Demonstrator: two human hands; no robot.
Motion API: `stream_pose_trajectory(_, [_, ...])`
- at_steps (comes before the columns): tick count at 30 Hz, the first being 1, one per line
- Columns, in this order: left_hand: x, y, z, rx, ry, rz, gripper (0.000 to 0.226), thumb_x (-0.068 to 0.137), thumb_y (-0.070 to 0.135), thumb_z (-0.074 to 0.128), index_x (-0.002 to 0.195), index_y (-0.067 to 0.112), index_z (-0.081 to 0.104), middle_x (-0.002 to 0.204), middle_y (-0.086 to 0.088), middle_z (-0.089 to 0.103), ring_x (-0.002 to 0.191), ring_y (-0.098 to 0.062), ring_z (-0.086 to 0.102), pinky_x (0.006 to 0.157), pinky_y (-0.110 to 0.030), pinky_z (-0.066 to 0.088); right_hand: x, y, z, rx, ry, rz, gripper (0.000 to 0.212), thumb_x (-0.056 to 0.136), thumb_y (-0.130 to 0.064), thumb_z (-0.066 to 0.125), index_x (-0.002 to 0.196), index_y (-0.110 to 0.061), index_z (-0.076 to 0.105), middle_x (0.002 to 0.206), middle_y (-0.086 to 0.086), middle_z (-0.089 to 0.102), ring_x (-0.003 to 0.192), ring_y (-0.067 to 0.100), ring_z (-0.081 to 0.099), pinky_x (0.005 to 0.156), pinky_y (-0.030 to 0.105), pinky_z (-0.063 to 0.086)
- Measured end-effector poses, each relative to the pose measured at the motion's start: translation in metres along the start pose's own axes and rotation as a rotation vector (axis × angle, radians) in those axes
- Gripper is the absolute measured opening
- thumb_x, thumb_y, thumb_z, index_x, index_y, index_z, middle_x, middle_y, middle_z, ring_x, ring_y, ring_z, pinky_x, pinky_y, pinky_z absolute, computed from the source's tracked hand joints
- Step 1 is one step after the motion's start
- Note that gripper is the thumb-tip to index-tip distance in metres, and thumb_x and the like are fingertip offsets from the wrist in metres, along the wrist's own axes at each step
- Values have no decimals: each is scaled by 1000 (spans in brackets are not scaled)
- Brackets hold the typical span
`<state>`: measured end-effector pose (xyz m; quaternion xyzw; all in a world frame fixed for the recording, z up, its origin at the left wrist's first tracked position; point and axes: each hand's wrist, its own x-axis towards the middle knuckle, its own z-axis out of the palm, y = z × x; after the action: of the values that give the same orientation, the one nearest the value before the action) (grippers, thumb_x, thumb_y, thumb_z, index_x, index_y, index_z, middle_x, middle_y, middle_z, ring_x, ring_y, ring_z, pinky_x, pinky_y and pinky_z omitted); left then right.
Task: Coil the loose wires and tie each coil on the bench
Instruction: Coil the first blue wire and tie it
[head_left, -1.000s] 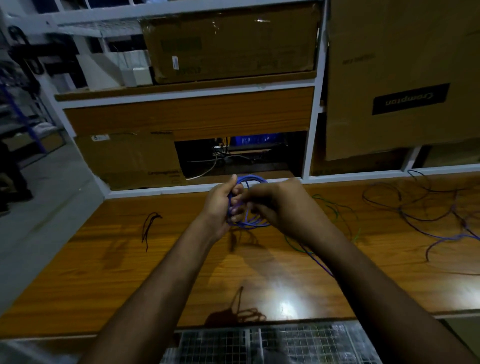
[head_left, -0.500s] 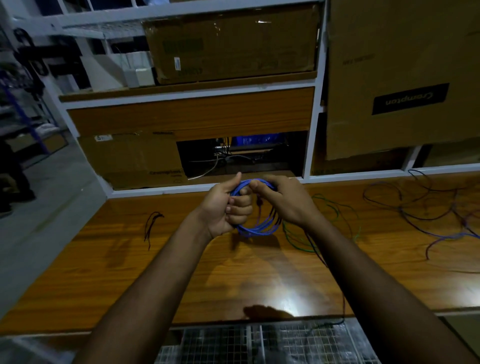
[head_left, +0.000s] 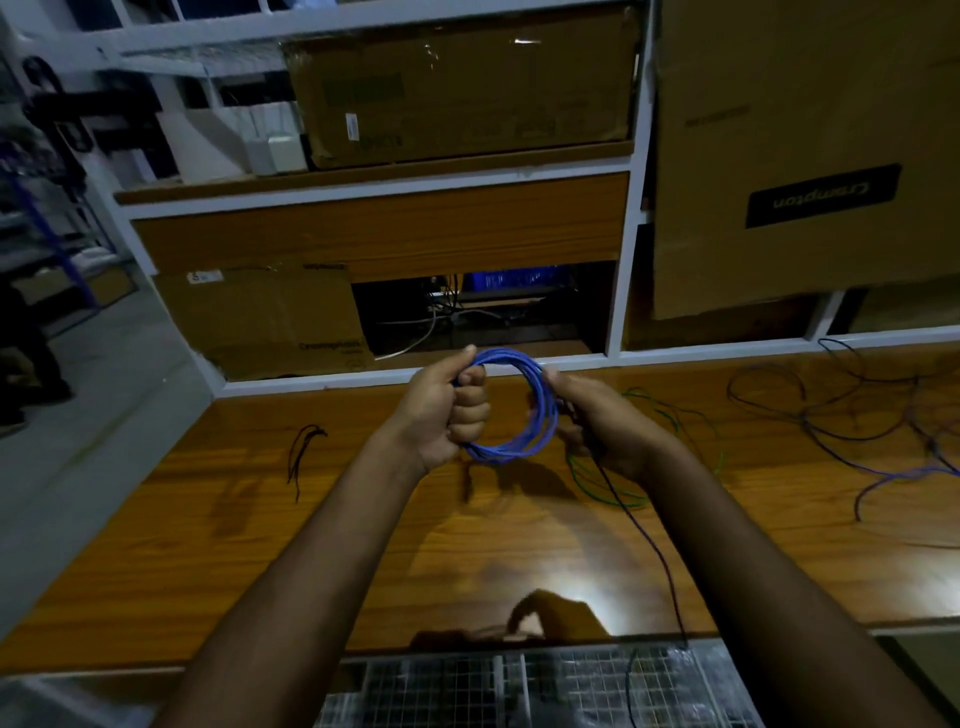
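Observation:
A round coil of blue wire is held upright above the wooden bench, near its back edge. My left hand grips the coil's left side in a fist. My right hand pinches the coil's right side. From under my right hand a dark loose end trails down over the bench's front edge. A loose green wire lies on the bench behind my right hand. More loose dark and purple wires are spread over the bench's right part.
A small bundle of black ties lies on the left of the bench. Cardboard boxes fill the shelves behind. A wire mesh rack sits below the front edge. Grey floor drops off to the left.
The coil has opened into a wider, rounder loop. My hands have moved apart, the right one sliding to the coil's right side.

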<state>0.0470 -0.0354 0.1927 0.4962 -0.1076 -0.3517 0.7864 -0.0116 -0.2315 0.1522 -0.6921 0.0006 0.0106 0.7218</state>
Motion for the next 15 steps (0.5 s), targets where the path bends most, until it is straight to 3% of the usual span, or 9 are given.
stream_pose_trajectory(2, [-1, 9, -8, -72, 14, 45, 43, 104, 39, 34, 64, 22, 35, 46, 9, 23, 33, -4, 19, 34, -20, 9, -7, 23, -26, 134, -108, 86, 36, 91, -39, 62, 115, -12, 65, 105, 8, 66, 46, 5, 30, 41, 18, 21])
stream_pose_trajectory(4, [-2, 20, -17, -125, 10, 84, 45, 104, 39, 33, 63, 22, 35, 45, 9, 24, 33, -5, 17, 32, -20, 10, -14, 51, -48, 174, -138, 163, 40, 81, -23, 68, 119, -9, 66, 112, 9, 67, 50, 5, 37, 44, 17, 28])
stream_pose_trajectory(6, [-2, 28, -25, -134, 5, 109, 46, 105, 39, 32, 62, 22, 35, 44, 8, 24, 33, -5, 17, 31, -19, 12, -21, 73, -60, 218, -111, 206, 41, 78, -14, 69, 119, -8, 68, 102, 8, 64, 57, 8, 44, 48, 18, 38])
stream_pose_trajectory(9, [2, 31, -28, -118, 16, 126, 45, 105, 39, 32, 63, 22, 35, 44, 9, 24, 32, -5, 21, 32, -19, 11, -29, 83, -49, 282, -1, 242, 25, 91, -5, 62, 116, -2, 64, 82, 10, 59, 61, 14, 55, 51, 23, 47])
stream_pose_trajectory(11, [6, 28, -27, -117, 22, 137, 47, 104, 39, 33, 61, 22, 37, 44, 8, 24, 32, -5, 21, 33, -20, 10, -34, 77, -23, 60, 98, 231, 15, 98, -7, 55, 111, -2, 61, 74, 9, 65, 58, 16, 62, 49, 26, 50])
stream_pose_trajectory(13, [12, 23, -24, -111, 43, 153, 46, 104, 39, 33, 62, 22, 37, 44, 8, 23, 32, -5, 20, 34, -21, 9, -38, 71, 8, -403, 185, 141, 12, 101, -13, 54, 97, -6, 63, 66, 7, 69, 47, 12, 60, 44, 24, 45])
stream_pose_trajectory(15, [18, 18, -22, -91, 80, 170, 44, 104, 39, 33, 64, 22, 36, 44, 8, 23, 32, -5, 19, 36, -22, 8, -43, 54, 39, -817, 81, 89, 18, 100, -19, 52, 90, -16, 67, 68, 4, 74, 49, 10, 62, 48, 23, 47])
